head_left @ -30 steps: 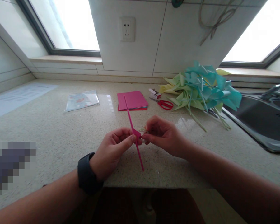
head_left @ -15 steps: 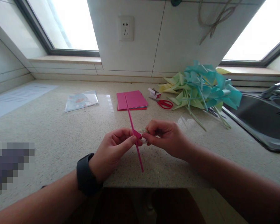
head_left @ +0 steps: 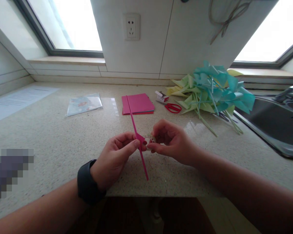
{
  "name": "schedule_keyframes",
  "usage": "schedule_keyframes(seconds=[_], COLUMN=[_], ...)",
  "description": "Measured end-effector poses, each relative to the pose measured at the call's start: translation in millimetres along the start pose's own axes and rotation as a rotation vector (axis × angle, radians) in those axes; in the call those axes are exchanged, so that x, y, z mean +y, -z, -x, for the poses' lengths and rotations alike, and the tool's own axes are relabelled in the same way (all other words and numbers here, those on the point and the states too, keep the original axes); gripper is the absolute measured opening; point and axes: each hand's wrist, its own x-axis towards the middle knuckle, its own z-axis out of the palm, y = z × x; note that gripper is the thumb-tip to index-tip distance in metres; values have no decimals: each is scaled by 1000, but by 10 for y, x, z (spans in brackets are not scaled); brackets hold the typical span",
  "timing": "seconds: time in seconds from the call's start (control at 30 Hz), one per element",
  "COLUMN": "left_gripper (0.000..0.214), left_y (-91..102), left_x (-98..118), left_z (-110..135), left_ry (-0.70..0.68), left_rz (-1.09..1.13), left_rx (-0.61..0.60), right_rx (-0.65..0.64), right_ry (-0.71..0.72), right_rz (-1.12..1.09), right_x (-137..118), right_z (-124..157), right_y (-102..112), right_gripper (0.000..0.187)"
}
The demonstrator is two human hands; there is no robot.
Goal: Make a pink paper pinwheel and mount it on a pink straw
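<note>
A thin pink paper stick (head_left: 143,161) slants across my left hand (head_left: 122,151), pinched between thumb and fingers near its middle. A small pointed pink flap (head_left: 139,137) sticks out to the right from the stick at my fingertips. My right hand (head_left: 171,138) is closed on a small pale ring that looks like a roll of tape (head_left: 151,139), partly hidden by the fingers. The fingertips of both hands are close together above the counter. Whether my left fingers also touch the roll, I cannot tell.
Behind my hands lies a stack of pink paper (head_left: 140,103), with a small box (head_left: 161,96) and red-handled scissors (head_left: 174,108) beside it. Green and blue paper pinwheels (head_left: 217,84) are heaped before the sink (head_left: 271,126). Left are a plastic packet (head_left: 84,104) and a printed sheet (head_left: 19,100).
Both hands have shifted slightly; the left one moved a little left with the pink stick. The fingertips are somewhat farther apart, and more of the pale roll shows at my right hand.
</note>
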Motion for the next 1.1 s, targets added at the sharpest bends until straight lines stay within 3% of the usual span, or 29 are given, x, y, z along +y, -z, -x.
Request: schedule_keyframes(seconds=[0.17, 0.63, 0.9, 1.1], left_gripper=[6, 7, 7, 7], left_y=[-8, 33, 24, 23], left_x=[-8, -35, -26, -21], left_z=[2, -13, -1, -17], left_ry=[-1, -12, -11, -13], left_rz=[5, -10, -11, -39], left_rx=[1, -45, -66, -59], right_rx=[79, 70, 101, 73], right_ry=[-58, -73, -115, -47], right_rz=[-69, -148, -82, 87], right_x=[-9, -38, -89, -67], right_z=[-18, -23, -13, 9], right_y=[-7, 5, -6, 29], right_gripper=[38, 36, 36, 31])
